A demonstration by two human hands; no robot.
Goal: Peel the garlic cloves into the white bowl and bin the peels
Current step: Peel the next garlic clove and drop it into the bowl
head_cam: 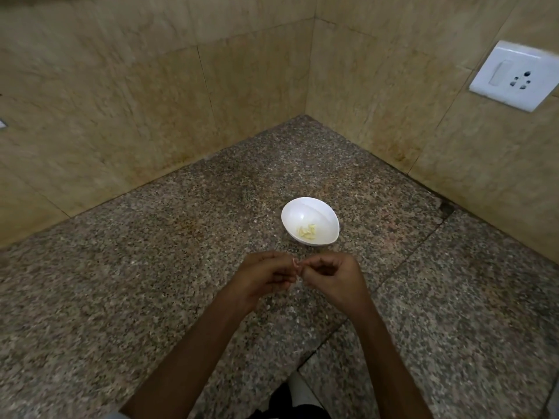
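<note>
Beige tiled walls [121,101] meet in a corner. The speckled granite countertop [151,282] stretches wide on both sides of the hands. Left hand [260,278] and right hand [331,276]: fingers curled, fingertips together. White switch-and-socket plate [514,75] on the right wall. Oval white bowl [305,211] just beyond the hands, holding pale yellow peeled cloves [307,231]. One small pinkish garlic clove [297,266], pinched by both hands above the counter.

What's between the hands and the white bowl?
Only bare granite counter, seen in the head view, lies between the left hand, right hand and white bowl.
</note>
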